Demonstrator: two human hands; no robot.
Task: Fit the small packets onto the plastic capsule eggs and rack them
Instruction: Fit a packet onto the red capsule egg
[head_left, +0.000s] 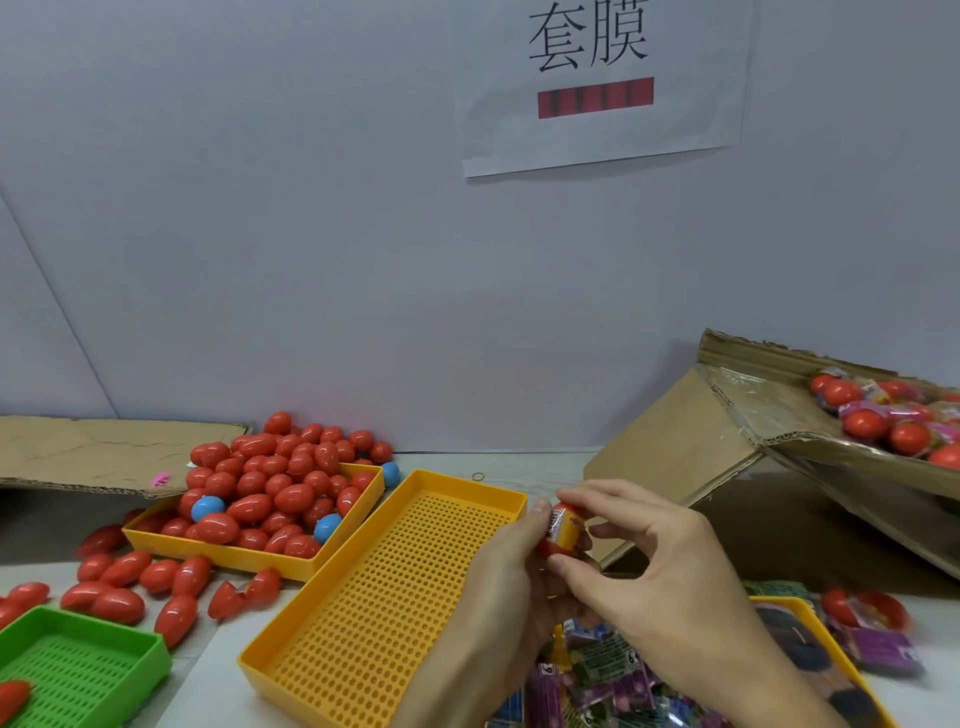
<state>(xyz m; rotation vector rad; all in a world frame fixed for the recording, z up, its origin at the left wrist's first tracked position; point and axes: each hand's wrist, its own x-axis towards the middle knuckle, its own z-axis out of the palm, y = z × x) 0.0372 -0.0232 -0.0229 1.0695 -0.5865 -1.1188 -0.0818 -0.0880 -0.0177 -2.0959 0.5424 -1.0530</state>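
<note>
My left hand (501, 577) grips a red capsule egg (563, 530) from below, just right of the perforated yellow rack tray (374, 603), which holds nothing. My right hand (649, 561) pinches a small printed packet around the egg's upper part with thumb and fingers. Loose small packets (597, 670), purple and green, lie heaped in a yellow tray under my hands. A yellow bin (249, 556) at the left is piled with red eggs and a few blue ones.
Loose red eggs (130, 577) lie scattered on the table at the left beside a green perforated tray (78, 665). A tilted cardboard box (779, 431) at the right holds wrapped eggs. Flat cardboard (93, 452) lies at the back left. A paper sign hangs on the wall.
</note>
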